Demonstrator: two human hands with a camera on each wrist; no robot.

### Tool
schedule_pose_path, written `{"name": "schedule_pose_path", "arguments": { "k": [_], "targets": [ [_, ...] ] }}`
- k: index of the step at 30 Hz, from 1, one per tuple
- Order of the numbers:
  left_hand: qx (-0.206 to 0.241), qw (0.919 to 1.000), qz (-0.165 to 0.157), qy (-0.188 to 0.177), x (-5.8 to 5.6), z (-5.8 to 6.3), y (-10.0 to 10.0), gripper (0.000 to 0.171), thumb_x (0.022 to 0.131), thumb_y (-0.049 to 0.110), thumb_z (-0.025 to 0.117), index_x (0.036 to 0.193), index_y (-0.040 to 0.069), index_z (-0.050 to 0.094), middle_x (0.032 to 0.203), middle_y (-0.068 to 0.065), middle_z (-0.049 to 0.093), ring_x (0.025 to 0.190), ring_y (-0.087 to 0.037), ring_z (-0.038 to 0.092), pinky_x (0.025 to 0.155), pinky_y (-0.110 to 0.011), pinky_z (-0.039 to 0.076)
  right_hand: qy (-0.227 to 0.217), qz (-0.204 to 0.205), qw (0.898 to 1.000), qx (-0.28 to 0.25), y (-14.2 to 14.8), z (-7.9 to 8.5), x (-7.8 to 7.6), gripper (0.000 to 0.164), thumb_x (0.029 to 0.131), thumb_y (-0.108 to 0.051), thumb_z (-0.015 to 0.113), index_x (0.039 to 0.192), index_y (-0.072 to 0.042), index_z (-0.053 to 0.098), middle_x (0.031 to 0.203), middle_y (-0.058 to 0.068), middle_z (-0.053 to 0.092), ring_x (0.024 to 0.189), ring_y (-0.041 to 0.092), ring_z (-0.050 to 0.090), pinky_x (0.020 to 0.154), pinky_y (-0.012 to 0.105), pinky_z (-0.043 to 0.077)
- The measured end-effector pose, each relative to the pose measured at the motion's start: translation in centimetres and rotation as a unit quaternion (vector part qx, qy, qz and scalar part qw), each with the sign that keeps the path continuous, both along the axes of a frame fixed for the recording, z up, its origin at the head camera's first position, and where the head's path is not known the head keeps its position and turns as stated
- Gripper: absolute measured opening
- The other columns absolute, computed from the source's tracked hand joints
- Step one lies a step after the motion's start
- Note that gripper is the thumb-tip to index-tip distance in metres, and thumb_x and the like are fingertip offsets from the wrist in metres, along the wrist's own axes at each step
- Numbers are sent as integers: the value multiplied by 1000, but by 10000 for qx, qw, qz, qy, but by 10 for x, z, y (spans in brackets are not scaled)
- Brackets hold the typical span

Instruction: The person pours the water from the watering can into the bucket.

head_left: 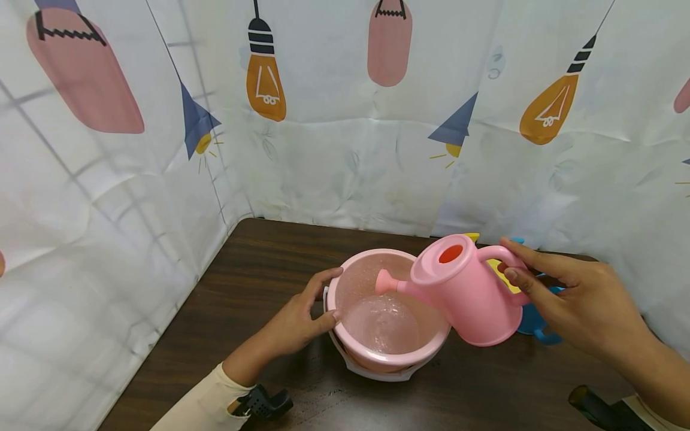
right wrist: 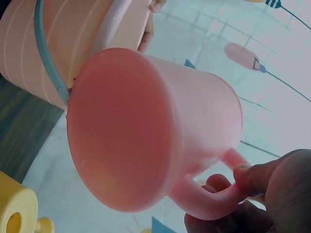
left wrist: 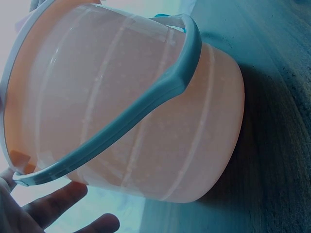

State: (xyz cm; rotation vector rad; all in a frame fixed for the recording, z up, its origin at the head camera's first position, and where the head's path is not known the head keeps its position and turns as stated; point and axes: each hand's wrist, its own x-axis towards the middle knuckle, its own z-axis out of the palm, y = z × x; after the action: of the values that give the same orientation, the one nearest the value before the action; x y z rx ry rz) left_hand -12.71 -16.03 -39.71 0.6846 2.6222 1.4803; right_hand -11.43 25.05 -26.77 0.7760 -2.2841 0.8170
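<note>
A pink bucket (head_left: pixel 390 358) stands upright on the brown table, its pale handle (left wrist: pixel 150 104) hanging down its side. My left hand (head_left: pixel 293 320) holds the bucket's left rim; in the left wrist view some fingers (left wrist: pixel 56 201) spread along the outside. By its handle, my right hand (head_left: pixel 584 293) grips a pink watering can (head_left: pixel 474 299) tilted over the bucket's right side. The can's spout head (head_left: pixel 385 282) points left above the inside of the bucket. Rippling water (head_left: pixel 385 326) lies at the bottom. In the right wrist view the can's base (right wrist: pixel 121 131) faces the camera.
Behind the pink can stand a yellow watering can (right wrist: pixel 17 204) and a blue one (head_left: pixel 530 320), partly hidden. A patterned white sheet (head_left: pixel 345 167) hangs along the back and left of the dark wood table (head_left: pixel 259 275). Water drops (head_left: pixel 323 401) lie near the bucket.
</note>
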Motion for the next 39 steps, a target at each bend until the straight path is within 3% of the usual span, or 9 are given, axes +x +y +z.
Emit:
{"name": "schedule_pose_path", "arguments": {
  "k": [39],
  "targets": [
    [90, 9999, -46, 44, 0, -1, 0, 71, 95, 41, 64, 156, 36, 30, 117, -3, 62, 121, -30, 58, 90, -59, 47, -130, -84, 9999, 25, -2, 0, 1, 45, 85, -11, 84, 129, -17, 74, 105, -32, 66, 82, -15, 60, 47, 15, 37]
  ]
}}
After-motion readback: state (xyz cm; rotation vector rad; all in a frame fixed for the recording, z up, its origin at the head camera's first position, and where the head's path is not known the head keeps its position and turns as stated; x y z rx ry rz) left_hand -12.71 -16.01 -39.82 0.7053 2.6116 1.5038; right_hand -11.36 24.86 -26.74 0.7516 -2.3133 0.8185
